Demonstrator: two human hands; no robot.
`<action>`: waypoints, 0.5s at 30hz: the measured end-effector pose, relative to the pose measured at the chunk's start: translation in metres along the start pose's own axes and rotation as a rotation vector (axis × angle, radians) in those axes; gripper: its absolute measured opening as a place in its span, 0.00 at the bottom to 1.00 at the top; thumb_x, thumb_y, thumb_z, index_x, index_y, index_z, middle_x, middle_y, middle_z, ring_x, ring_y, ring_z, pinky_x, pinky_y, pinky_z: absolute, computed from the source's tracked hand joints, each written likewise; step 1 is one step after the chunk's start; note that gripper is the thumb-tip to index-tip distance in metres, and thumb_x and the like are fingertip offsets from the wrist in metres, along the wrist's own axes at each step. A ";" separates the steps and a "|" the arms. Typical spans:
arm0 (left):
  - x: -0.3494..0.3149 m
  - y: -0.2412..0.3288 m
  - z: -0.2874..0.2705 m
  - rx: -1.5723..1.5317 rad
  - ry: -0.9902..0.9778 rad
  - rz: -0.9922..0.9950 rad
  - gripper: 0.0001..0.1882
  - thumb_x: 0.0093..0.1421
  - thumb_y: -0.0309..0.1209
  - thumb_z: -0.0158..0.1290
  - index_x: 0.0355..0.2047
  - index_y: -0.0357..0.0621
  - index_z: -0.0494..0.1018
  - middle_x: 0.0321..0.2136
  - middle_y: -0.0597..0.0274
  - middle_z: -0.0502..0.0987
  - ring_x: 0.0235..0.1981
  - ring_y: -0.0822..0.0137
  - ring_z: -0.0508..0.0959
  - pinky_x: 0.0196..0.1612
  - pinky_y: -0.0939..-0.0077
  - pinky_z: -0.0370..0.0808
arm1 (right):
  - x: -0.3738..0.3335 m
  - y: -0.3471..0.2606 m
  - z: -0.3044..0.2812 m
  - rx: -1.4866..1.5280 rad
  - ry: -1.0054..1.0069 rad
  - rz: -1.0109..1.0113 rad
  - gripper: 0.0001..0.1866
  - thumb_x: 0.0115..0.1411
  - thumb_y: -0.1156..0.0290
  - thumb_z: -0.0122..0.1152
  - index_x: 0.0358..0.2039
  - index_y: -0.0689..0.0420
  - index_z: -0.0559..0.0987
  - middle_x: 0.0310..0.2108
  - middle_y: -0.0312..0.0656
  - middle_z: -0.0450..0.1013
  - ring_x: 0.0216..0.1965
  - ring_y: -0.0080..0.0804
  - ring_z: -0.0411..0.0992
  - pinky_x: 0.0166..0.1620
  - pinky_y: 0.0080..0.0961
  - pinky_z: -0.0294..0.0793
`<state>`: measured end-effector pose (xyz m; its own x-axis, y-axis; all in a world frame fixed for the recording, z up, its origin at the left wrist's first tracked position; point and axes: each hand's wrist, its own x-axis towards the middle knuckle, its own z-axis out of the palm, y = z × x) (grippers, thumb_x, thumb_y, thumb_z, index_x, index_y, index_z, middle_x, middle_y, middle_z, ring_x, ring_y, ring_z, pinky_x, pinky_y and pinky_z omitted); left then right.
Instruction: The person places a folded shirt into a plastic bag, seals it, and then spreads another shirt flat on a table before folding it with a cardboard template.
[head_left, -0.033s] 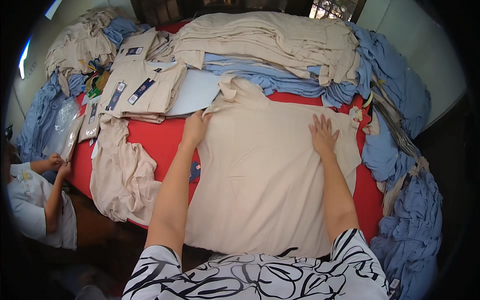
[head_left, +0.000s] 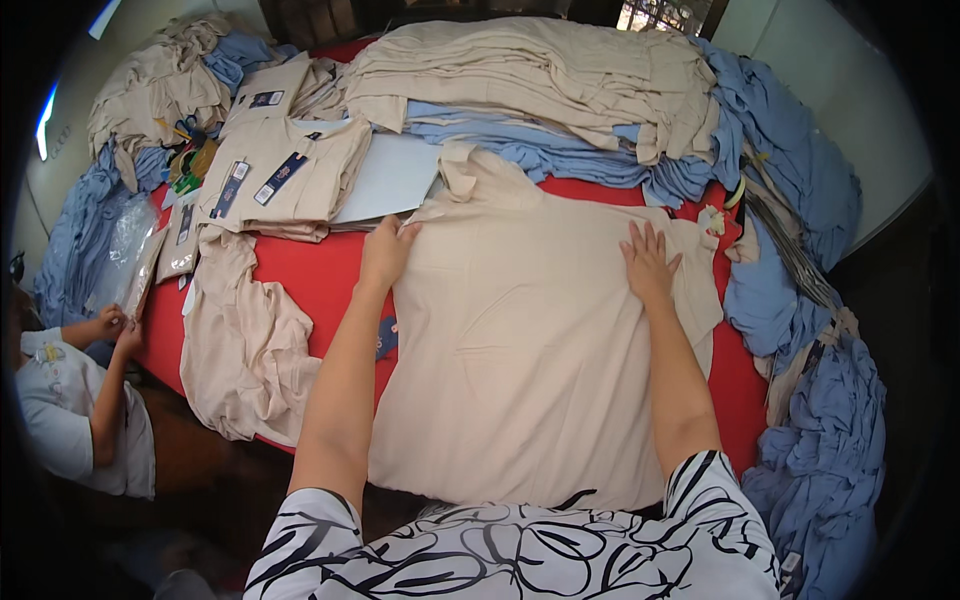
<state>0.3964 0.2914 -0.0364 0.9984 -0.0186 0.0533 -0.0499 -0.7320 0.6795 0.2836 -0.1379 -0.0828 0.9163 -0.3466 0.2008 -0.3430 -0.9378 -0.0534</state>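
Note:
A beige collared shirt (head_left: 520,360) lies spread flat in front of me, its collar end (head_left: 480,175) at the far side. My right hand (head_left: 650,262) rests palm down on the shirt's right part, its fingers spread. My left hand (head_left: 385,255) is at the shirt's upper left edge, with thumb and forefinger apart and the thumb touching the cloth. Its other fingertips are partly hidden. Just beyond this hand lies a pale flat board (head_left: 390,175). A dark blue tag (head_left: 386,338) shows beside my left forearm.
Folded beige shirts with tags (head_left: 285,190) are stacked at the left on the red table cover (head_left: 310,270). A crumpled beige garment (head_left: 245,350) lies nearer. Beige garments (head_left: 540,80) and blue garments (head_left: 800,160) line the far and right sides. Another person's hands (head_left: 120,325) hold a packet at left.
My left hand has shifted very slightly left, its thumb and forefinger now more apart. My right hand and the shirt have hardly moved.

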 end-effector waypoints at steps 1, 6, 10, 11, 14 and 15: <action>-0.003 -0.006 -0.002 -0.125 0.016 -0.031 0.25 0.59 0.46 0.57 0.43 0.32 0.75 0.30 0.51 0.80 0.32 0.60 0.78 0.39 0.67 0.73 | 0.004 0.001 -0.009 -0.011 -0.008 0.043 0.30 0.66 0.46 0.42 0.67 0.39 0.59 0.70 0.41 0.50 0.70 0.46 0.47 0.65 0.67 0.42; -0.034 -0.066 -0.013 -0.454 -0.142 -0.016 0.21 0.55 0.43 0.61 0.37 0.35 0.77 0.29 0.56 0.80 0.31 0.69 0.76 0.39 0.72 0.73 | -0.072 0.044 -0.026 0.294 0.216 0.018 0.29 0.63 0.56 0.53 0.64 0.50 0.64 0.64 0.48 0.60 0.66 0.49 0.54 0.64 0.58 0.50; -0.041 -0.075 -0.022 -0.075 0.003 0.042 0.17 0.55 0.38 0.62 0.37 0.36 0.76 0.33 0.53 0.80 0.34 0.56 0.79 0.41 0.67 0.74 | -0.202 0.078 -0.051 0.264 0.191 0.386 0.25 0.59 0.59 0.61 0.55 0.55 0.71 0.53 0.50 0.68 0.55 0.49 0.63 0.58 0.45 0.62; -0.042 -0.069 -0.016 -0.030 0.134 0.033 0.17 0.55 0.38 0.61 0.38 0.36 0.76 0.34 0.52 0.80 0.36 0.52 0.79 0.41 0.66 0.74 | -0.229 0.081 -0.062 0.235 0.158 0.469 0.24 0.58 0.59 0.62 0.52 0.56 0.72 0.50 0.50 0.69 0.53 0.49 0.65 0.56 0.44 0.64; -0.068 -0.076 -0.027 0.078 0.426 0.256 0.20 0.59 0.41 0.58 0.42 0.36 0.72 0.36 0.46 0.77 0.39 0.47 0.77 0.42 0.61 0.72 | -0.298 0.086 -0.088 0.208 0.047 0.569 0.25 0.54 0.57 0.67 0.46 0.58 0.72 0.43 0.50 0.70 0.48 0.49 0.67 0.51 0.42 0.67; -0.089 -0.067 -0.033 0.089 0.370 0.274 0.21 0.60 0.42 0.57 0.43 0.36 0.71 0.37 0.44 0.76 0.39 0.47 0.76 0.42 0.60 0.72 | -0.319 0.087 -0.096 0.211 0.019 0.588 0.25 0.53 0.56 0.68 0.44 0.59 0.72 0.41 0.50 0.70 0.46 0.49 0.67 0.49 0.41 0.67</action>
<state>0.3096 0.3642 -0.0623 0.8713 0.0131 0.4906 -0.2918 -0.7898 0.5395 -0.0584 -0.1072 -0.0579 0.5820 -0.8075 0.0965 -0.7388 -0.5746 -0.3523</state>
